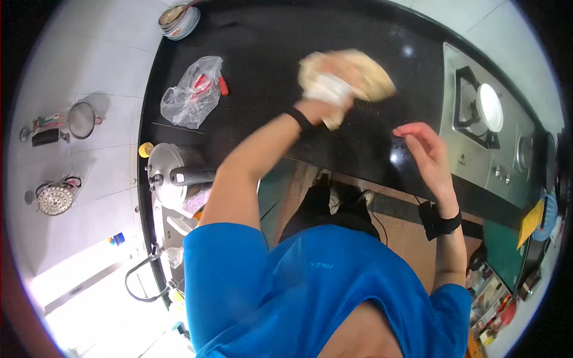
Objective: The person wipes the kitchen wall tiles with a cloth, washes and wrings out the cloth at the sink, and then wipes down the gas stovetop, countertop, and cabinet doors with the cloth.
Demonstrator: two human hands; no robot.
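My left hand (343,73), with a dark band at its wrist, holds a pale yellow cloth (375,76) against the black countertop (256,101). Motion smears both, and a white patch of material (327,89) shows by the wrist. To the right, my right hand (427,152) hovers over the counter's front edge close to the stove. Its fingers are loosely bent, the thumb stands apart from them, and nothing lies between.
A clear plastic bag (194,92) with red items lies at the counter's left. Stacked bowls (179,22) stand in the far left corner. Nearer is a lidded pot (167,173) with a black handle. A white pan (490,107) sits on the gas stove (471,160) at right.
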